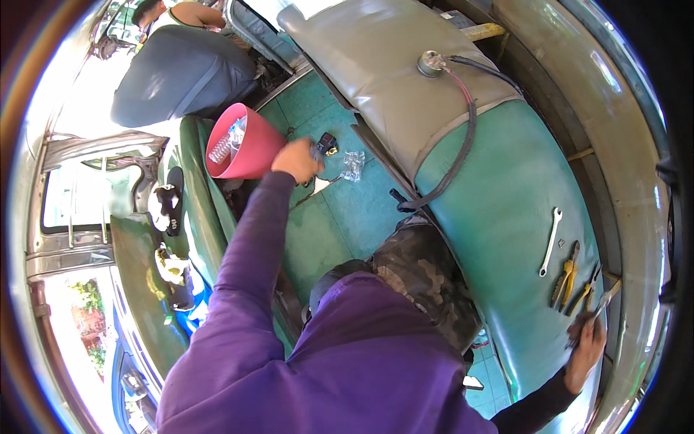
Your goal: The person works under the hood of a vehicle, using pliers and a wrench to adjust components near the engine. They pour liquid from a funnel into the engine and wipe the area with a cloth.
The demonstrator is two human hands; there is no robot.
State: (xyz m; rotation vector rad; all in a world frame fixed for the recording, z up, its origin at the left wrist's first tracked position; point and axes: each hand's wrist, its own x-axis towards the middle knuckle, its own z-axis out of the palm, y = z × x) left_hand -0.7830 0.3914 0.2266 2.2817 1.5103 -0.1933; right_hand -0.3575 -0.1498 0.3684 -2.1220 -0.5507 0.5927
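My left hand (298,161) reaches out over the green tiled floor beside a pink plastic bin (253,145). Motion smears its fingers, and whether they hold anything is unclear. Just past it lie a small black part with brass-coloured metal (327,143) and a crumpled clear plastic bag (353,166). At the far right, my right hand (587,349) is at the edge of the green bench seat, its fingers closed around a slim silver tool (609,295) whose kind I cannot make out. Close to that hand lie yellow-handled pliers (565,278), a second yellow-handled hand tool (584,293) and a combination wrench (551,242).
A round metal fuel-pump-like part (431,64) with a sleeved cable (463,152) rests across the tan and green bench seat (499,210). Opposite, another bench (141,246) carries black sandals (172,202). A person (184,16) sits beyond a dark seat back (181,72).
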